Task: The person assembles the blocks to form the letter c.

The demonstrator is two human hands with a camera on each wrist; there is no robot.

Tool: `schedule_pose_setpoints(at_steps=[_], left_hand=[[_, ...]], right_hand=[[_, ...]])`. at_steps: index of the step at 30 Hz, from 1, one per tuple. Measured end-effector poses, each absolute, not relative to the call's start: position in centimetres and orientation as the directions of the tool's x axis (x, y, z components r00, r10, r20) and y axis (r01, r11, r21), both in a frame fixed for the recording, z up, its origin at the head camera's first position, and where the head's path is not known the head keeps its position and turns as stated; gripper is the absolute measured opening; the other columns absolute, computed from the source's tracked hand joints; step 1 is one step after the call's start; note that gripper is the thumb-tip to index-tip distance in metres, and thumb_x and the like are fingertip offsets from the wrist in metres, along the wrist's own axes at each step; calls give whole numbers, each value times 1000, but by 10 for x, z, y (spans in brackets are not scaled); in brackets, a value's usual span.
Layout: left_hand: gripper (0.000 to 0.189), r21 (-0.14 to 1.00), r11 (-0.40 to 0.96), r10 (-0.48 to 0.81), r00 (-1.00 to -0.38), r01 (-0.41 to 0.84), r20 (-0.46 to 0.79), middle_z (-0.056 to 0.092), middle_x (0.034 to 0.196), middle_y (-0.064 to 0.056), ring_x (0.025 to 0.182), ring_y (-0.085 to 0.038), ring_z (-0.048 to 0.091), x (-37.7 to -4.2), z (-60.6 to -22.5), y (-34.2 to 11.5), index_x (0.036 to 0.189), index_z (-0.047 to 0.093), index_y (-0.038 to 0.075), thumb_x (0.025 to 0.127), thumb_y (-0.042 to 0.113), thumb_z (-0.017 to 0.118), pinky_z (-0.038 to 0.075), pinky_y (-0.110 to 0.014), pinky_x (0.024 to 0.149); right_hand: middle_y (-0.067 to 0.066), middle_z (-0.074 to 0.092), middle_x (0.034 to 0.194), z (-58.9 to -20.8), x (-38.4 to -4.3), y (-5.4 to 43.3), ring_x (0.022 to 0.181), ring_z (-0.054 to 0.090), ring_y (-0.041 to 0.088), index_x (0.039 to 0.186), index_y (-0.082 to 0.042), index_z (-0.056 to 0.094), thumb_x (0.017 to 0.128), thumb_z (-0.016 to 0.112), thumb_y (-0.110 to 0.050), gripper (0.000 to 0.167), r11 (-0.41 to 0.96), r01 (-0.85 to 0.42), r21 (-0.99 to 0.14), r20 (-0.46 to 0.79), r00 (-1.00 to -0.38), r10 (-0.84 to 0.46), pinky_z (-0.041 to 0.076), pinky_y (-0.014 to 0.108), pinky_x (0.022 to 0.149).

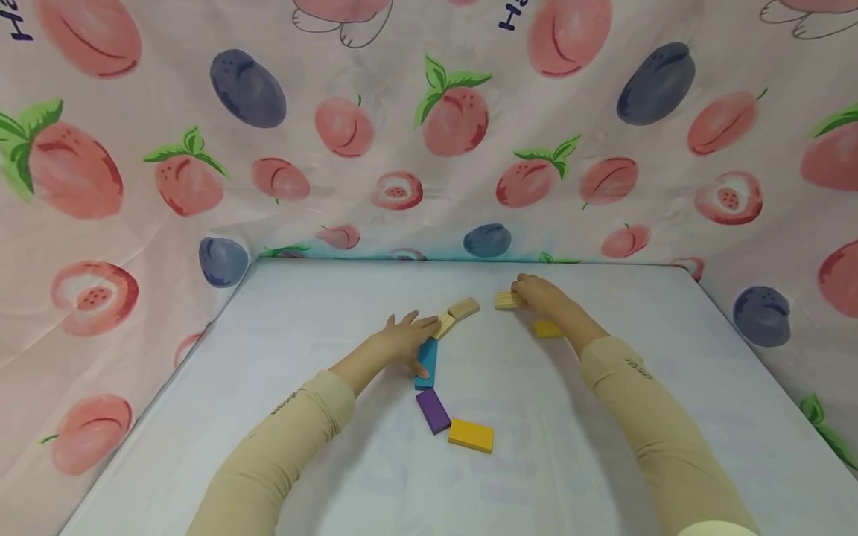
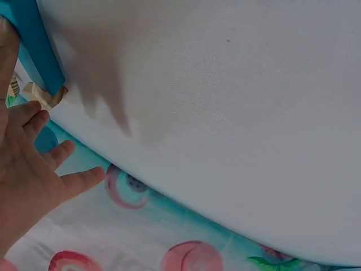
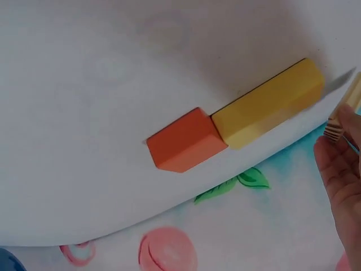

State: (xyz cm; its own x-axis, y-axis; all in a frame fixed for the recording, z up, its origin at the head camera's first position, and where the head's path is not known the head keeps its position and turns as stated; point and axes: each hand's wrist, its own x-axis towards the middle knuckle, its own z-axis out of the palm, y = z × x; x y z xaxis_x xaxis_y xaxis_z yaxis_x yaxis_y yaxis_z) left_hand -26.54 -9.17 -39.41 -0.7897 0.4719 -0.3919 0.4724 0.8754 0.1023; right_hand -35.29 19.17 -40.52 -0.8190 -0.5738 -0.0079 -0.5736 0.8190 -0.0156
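My left hand (image 1: pixel 404 344) lies over a blue block (image 1: pixel 427 363). Its fingers are spread straight, and the thumb touches the block's near end. Just past the fingertips, one plain wooden block (image 1: pixel 445 325) meets another plain wooden block (image 1: pixel 463 308). Farther right, my right hand (image 1: pixel 541 295) pinches a ridged wooden block (image 1: pixel 506 301) between thumb and fingers. Close to that hand is a yellow block (image 3: pixel 268 104), end to end with an orange block (image 3: pixel 187 140). The right arm hides the orange one in the head view.
A purple block (image 1: pixel 433 411) lies at the blue block's near end. Its lower corner meets an amber-yellow block (image 1: pixel 471 435). All rest on a white table (image 1: pixel 603 476), with fruit-printed cloth (image 1: pixel 402 134) rising behind and at both sides.
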Motion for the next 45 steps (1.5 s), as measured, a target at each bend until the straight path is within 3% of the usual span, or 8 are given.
schedule_pose_setpoints(at_steps=[9,21,23,29,35,39,42,45], left_hand=[[101,70,884,450,-798,463,-402,13,159,0,146,-34,6,-266,-394,-90,151,19,17,73,46,76,11,-64,113],[95,53,893,422,-793,447,-439,15,159,3,147,-31,9,-269,-394,-87,151,22,18,76,44,74,12,-63,113],[95,51,893,421,-792,446,-442,15,159,3,147,-31,10,-269,-395,-86,151,21,18,76,44,74,13,-63,113],[95,40,893,418,-795,447,-440,16,159,3,146,-31,12,-270,-396,-85,151,22,18,76,44,74,15,-63,113],[95,53,898,411,-791,437,-453,14,159,2,146,-31,11,-268,-394,-85,151,20,17,76,43,74,14,-63,113],[95,57,903,401,-787,426,-468,12,159,3,147,-31,10,-268,-394,-85,151,19,18,78,42,73,14,-63,113],[95,52,905,394,-787,422,-474,12,159,3,147,-30,10,-268,-394,-84,151,19,18,78,43,73,14,-63,113],[95,46,904,394,-787,425,-475,12,159,3,147,-30,11,-269,-394,-84,152,19,18,78,43,73,14,-62,113]], right_hand=[[18,60,94,-409,-358,187,88,58,30,105,9,61,85,58,11,20,801,-576,-164,92,-817,-569,51,41,82],[22,60,101,-415,-366,175,96,60,35,108,9,62,82,65,7,26,793,-585,-168,83,-810,-580,52,42,85],[20,61,102,-428,-377,178,97,60,33,109,7,63,84,64,6,25,779,-603,-170,87,-797,-598,52,41,86],[10,57,92,-522,-459,209,82,56,21,102,-2,64,82,68,-2,20,715,-697,-56,208,-708,-675,48,27,69],[4,55,92,-591,-525,231,79,52,17,101,-12,64,81,66,1,25,744,-666,-57,155,-742,-652,46,29,66],[8,57,93,-509,-444,200,80,51,19,102,-6,64,83,59,7,24,773,-624,-116,112,-781,-614,47,32,72],[17,59,92,-426,-364,170,80,52,24,100,7,62,81,56,14,22,789,-595,-153,82,-803,-590,48,35,75],[15,60,92,-430,-371,171,82,55,25,101,5,64,79,57,15,25,799,-572,-183,52,-818,-574,49,35,76]])
